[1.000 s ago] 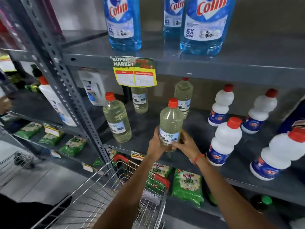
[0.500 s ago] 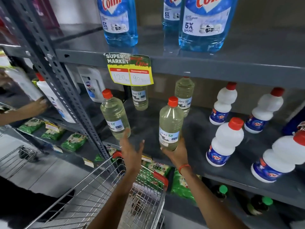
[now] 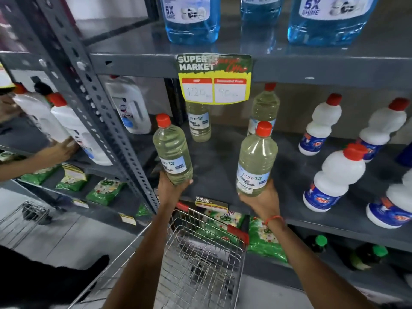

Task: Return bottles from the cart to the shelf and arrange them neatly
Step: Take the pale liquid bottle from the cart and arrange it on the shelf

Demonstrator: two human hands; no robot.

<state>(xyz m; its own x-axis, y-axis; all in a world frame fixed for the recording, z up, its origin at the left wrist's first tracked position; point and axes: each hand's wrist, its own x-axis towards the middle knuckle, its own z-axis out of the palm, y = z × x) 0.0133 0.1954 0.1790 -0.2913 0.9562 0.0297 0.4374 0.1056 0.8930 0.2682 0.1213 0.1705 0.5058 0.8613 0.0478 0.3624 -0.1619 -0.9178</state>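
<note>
Two clear bottles of pale yellow liquid with red caps stand near the front of the grey middle shelf [image 3: 218,166]. My left hand [image 3: 171,186] grips the base of the left bottle [image 3: 171,152], which leans slightly left. My right hand [image 3: 259,200] holds the base of the right bottle [image 3: 256,161], which is upright. Two more of the same bottles stand at the back, one [image 3: 199,123] under the price tag and one [image 3: 265,108] behind the right bottle. The wire cart [image 3: 200,264] sits below my arms and looks empty.
White bottles with red caps [image 3: 336,175] fill the shelf's right side. Blue cleaner bottles [image 3: 191,21] stand on the shelf above. A perforated upright post [image 3: 100,112] borders the left. Another person's hand [image 3: 60,150] handles white bottles in the neighbouring bay. Green packets [image 3: 263,239] lie below.
My left hand left the right bottle, moved left and took hold of the left bottle. My right hand stayed on the right bottle. The view moved closer to the shelf.
</note>
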